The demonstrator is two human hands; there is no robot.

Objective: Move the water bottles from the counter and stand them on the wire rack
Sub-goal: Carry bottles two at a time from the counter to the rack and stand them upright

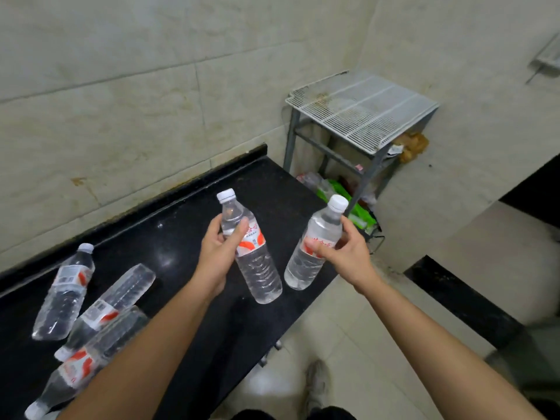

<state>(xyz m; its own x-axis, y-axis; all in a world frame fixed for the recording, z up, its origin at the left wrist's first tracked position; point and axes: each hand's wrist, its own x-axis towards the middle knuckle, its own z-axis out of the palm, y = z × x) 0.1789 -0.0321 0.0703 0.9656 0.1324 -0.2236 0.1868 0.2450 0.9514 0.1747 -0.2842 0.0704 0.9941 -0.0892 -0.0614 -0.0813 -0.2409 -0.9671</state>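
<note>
My left hand (218,253) grips a clear water bottle (257,265) with a white cap and red-white label, held tilted above the black counter (194,207). My right hand (345,253) grips a second bottle (306,262) of the same kind, leaning right, near the counter's right end. Three more bottles lie on their sides at the counter's left: one (65,294) farthest left, one (112,304) beside it, one (88,359) nearest me, partly hidden by my left forearm. The white wire rack (363,112) stands in the corner beyond the counter, its top bare.
Tiled walls close in behind the counter and the rack. Under the rack's grey metal legs (371,171) lies green and clear packaging (342,195). A brown lump (413,145) sits against the wall right of the rack. Pale floor tiles (348,344) and my shoe (315,386) show below.
</note>
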